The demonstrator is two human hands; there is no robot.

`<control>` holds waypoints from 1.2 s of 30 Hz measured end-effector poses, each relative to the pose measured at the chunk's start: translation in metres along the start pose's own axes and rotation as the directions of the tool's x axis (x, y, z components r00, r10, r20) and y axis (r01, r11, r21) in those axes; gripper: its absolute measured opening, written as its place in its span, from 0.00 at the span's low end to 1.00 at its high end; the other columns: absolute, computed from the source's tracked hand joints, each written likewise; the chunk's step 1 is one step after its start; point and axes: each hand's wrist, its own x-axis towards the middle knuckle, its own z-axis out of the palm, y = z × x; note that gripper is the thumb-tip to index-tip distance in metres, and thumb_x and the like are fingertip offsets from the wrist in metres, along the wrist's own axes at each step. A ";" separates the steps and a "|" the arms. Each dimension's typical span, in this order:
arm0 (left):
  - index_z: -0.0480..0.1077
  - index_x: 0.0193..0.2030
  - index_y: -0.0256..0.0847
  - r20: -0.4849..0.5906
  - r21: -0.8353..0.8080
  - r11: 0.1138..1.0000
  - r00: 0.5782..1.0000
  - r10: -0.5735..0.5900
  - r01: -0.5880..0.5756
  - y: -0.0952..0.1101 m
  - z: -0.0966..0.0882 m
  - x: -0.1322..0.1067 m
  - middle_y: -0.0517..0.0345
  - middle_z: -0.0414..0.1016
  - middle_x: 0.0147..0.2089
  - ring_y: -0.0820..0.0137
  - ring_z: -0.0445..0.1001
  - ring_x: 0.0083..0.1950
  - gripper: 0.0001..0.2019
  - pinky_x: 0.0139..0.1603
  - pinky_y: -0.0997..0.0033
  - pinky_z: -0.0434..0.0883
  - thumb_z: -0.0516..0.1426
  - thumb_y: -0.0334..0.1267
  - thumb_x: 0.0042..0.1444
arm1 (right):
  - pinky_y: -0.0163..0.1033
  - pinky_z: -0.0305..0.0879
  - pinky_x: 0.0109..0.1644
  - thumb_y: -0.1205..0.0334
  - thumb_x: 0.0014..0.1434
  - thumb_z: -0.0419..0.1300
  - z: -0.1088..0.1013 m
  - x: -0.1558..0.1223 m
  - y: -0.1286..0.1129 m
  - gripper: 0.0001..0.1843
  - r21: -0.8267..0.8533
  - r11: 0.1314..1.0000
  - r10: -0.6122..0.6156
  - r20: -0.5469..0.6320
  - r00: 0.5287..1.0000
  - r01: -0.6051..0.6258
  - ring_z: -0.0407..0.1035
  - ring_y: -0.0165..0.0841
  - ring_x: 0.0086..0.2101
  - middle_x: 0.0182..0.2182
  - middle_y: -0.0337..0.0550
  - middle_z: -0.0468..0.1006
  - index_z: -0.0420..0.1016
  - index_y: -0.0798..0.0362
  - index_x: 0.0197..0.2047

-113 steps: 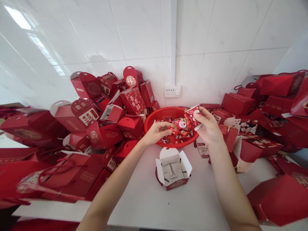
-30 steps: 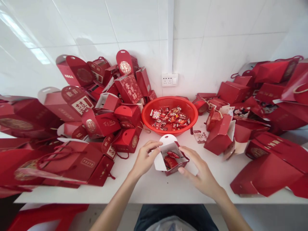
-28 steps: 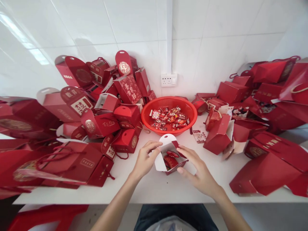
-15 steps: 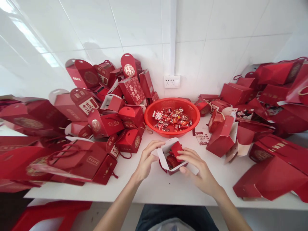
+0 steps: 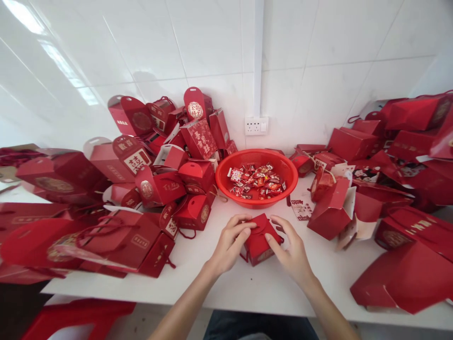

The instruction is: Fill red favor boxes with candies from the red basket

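Observation:
A small red gift box (image 5: pixel 261 242) stands on the white table in front of me, with its top flaps folded over its contents. My left hand (image 5: pixel 230 241) is closed at its left side, with fingertips and thumb on the top flap. My right hand (image 5: pixel 288 243) grips the right side, thumb on the near edge of the lid and fingers round the far side. Behind the box sits a red plastic basket (image 5: pixel 256 202), holding many small wrapped candies (image 5: pixel 262 178).
Piled red gift boxes (image 5: pixel 161 184) cover the left of the white table (image 5: pixel 226 295). More red boxes (image 5: pixel 350 144) crowd the right. A printed card (image 5: pixel 301 208) lies right of the basket. A wall socket (image 5: pixel 256 126) and a red stool (image 5: pixel 76 314) are also in view.
The box was open at the top, with red items showing inside. Its red flaps now lie folded over, and both hands have closed in on it.

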 end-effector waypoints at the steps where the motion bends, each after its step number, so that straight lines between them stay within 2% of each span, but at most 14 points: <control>1: 0.80 0.50 0.41 0.011 -0.008 1.000 1.000 -0.025 0.025 0.001 0.000 -0.002 0.45 0.71 0.60 0.57 0.71 0.62 0.17 0.65 0.57 0.68 0.52 0.44 0.68 | 0.52 0.75 0.56 0.53 0.64 0.60 0.002 0.000 0.002 0.19 0.003 1.000 0.016 0.002 1.000 -0.016 0.75 0.45 0.53 0.53 0.53 0.78 0.71 0.48 0.57; 6: 0.76 0.56 0.42 0.052 0.102 0.992 0.996 -0.073 0.068 0.002 0.001 -0.009 0.43 0.68 0.63 0.54 0.67 0.66 0.18 0.69 0.54 0.64 0.60 0.46 0.62 | 0.55 0.70 0.62 0.47 0.63 0.60 0.002 0.003 0.010 0.26 0.046 0.991 0.121 0.072 0.990 -0.124 0.72 0.46 0.58 0.58 0.56 0.76 0.69 0.50 0.60; 9: 0.74 0.58 0.43 0.110 0.163 0.981 0.986 -0.128 0.109 0.004 -0.005 -0.009 0.44 0.66 0.66 0.53 0.61 0.71 0.20 0.71 0.53 0.61 0.59 0.47 0.63 | 0.54 0.68 0.64 0.42 0.62 0.60 -0.002 0.008 0.013 0.31 0.104 0.971 0.190 0.202 0.961 -0.214 0.71 0.47 0.60 0.61 0.56 0.74 0.68 0.50 0.63; 12: 0.73 0.62 0.48 0.196 0.236 0.956 0.956 -0.220 0.172 0.009 -0.016 -0.006 0.47 0.62 0.70 0.53 0.55 0.75 0.21 0.72 0.53 0.59 0.57 0.49 0.64 | 0.51 0.67 0.64 0.37 0.65 0.54 -0.006 0.016 0.015 0.31 0.138 0.955 0.214 0.292 0.932 -0.263 0.71 0.45 0.59 0.60 0.53 0.76 0.72 0.49 0.61; 14: 0.71 0.64 0.51 0.244 0.283 0.939 0.932 -0.269 0.197 0.013 -0.023 -0.005 0.48 0.61 0.71 0.53 0.54 0.75 0.22 0.71 0.53 0.61 0.55 0.49 0.66 | 0.49 0.69 0.61 0.35 0.65 0.52 -0.007 0.020 0.017 0.30 0.139 0.953 0.224 0.273 0.936 -0.268 0.74 0.45 0.55 0.55 0.52 0.80 0.77 0.50 0.54; 17: 0.71 0.65 0.52 0.269 0.307 0.932 0.922 -0.277 0.191 0.017 -0.031 -0.002 0.49 0.63 0.70 0.53 0.56 0.75 0.22 0.67 0.56 0.66 0.55 0.48 0.66 | 0.47 0.73 0.51 0.33 0.59 0.58 -0.008 0.025 0.019 0.28 0.155 0.944 0.265 0.175 0.948 -0.292 0.77 0.45 0.45 0.42 0.50 0.84 0.79 0.51 0.42; 20: 0.73 0.62 0.52 0.249 0.312 0.933 0.932 -0.264 0.181 0.019 -0.032 0.000 0.49 0.65 0.67 0.53 0.61 0.72 0.21 0.65 0.59 0.68 0.57 0.47 0.64 | 0.42 0.71 0.37 0.37 0.51 0.67 -0.013 0.029 0.015 0.25 0.213 0.918 0.308 0.141 0.941 -0.333 0.73 0.37 0.29 0.23 0.38 0.75 0.77 0.51 0.39; 22: 0.75 0.61 0.52 0.230 0.325 0.929 0.937 -0.261 0.179 0.020 -0.032 0.002 0.49 0.66 0.66 0.54 0.62 0.71 0.20 0.66 0.59 0.67 0.59 0.46 0.62 | 0.39 0.67 0.32 0.42 0.50 0.70 -0.020 0.030 0.005 0.24 0.271 0.897 0.316 0.159 0.935 -0.349 0.68 0.33 0.24 0.19 0.32 0.68 0.77 0.52 0.41; 24: 0.76 0.59 0.52 0.212 0.347 0.920 0.941 -0.266 0.182 0.023 -0.030 0.003 0.50 0.68 0.64 0.55 0.64 0.69 0.19 0.67 0.59 0.66 0.60 0.44 0.61 | 0.37 0.66 0.32 0.46 0.50 0.70 -0.029 0.032 -0.008 0.21 0.327 0.889 0.287 0.149 0.946 -0.321 0.68 0.32 0.26 0.21 0.33 0.70 0.77 0.51 0.42; 27: 0.79 0.56 0.50 0.187 0.398 0.899 0.944 -0.273 0.182 0.032 -0.028 0.007 0.49 0.71 0.62 0.54 0.70 0.65 0.19 0.65 0.58 0.68 0.62 0.40 0.58 | 0.38 0.70 0.38 0.51 0.53 0.69 -0.039 0.034 -0.032 0.17 0.343 0.920 0.169 0.090 0.982 -0.190 0.73 0.34 0.32 0.29 0.39 0.77 0.78 0.50 0.43; 31: 0.81 0.51 0.48 0.165 0.435 0.889 0.957 -0.236 0.144 0.046 -0.025 0.013 0.49 0.75 0.57 0.52 0.72 0.61 0.18 0.61 0.55 0.70 0.63 0.34 0.54 | 0.44 0.72 0.52 0.52 0.60 0.64 -0.034 0.035 -0.056 0.14 0.192 0.980 0.019 0.191 0.981 -0.056 0.76 0.39 0.43 0.41 0.45 0.82 0.78 0.48 0.47; 33: 0.80 0.52 0.49 0.183 0.384 0.920 0.970 -0.158 0.077 0.053 -0.024 0.017 0.51 0.76 0.56 0.55 0.73 0.59 0.21 0.60 0.56 0.71 0.61 0.28 0.52 | 0.47 0.72 0.56 0.50 0.64 0.60 -0.026 0.035 -0.063 0.16 0.108 0.994 -0.023 0.272 0.962 -0.007 0.76 0.40 0.48 0.47 0.47 0.82 0.77 0.48 0.51; 36: 0.77 0.56 0.47 0.177 0.166 0.986 0.984 -0.026 -0.004 0.062 -0.022 0.023 0.50 0.73 0.60 0.62 0.77 0.51 0.24 0.54 0.60 0.75 0.60 0.27 0.52 | 0.50 0.69 0.61 0.49 0.67 0.57 -0.017 0.036 -0.068 0.20 0.050 0.997 -0.065 0.310 0.948 0.052 0.73 0.42 0.55 0.56 0.49 0.79 0.74 0.48 0.58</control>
